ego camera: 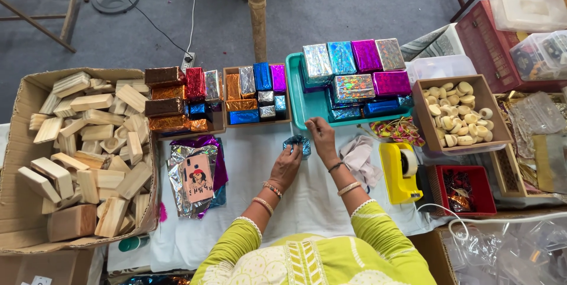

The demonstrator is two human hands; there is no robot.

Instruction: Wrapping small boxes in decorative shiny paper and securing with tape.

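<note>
Biggest thing on my feed is the cardboard box (pixel 23 161) on the left, heaped with bare wooden blocks (pixel 88 155). Across the back of the white cloth (pixel 254 161) sits a teal tray (pixel 307 105) stacked with shiny wrapped blocks (pixel 354 72), and next to it a shallow brown box (pixel 257 93) full of more wrapped ones in red, gold, blue and purple. Off to the right there's a small box of pale round wooden pieces (pixel 455 114), then a yellow tape dispenser (pixel 398 173). Loose foil sheets (pixel 195 173) lie left of centre.

Smallest bit: the little blue foil-wrapped block (pixel 297 143), sitting on the cloth just in front of the tray. My left hand (pixel 286 165) is curled against its near side, fingers pressing the foil. My right hand (pixel 322 134) pinches its top edge, fingertips closed on the wrap.
</note>
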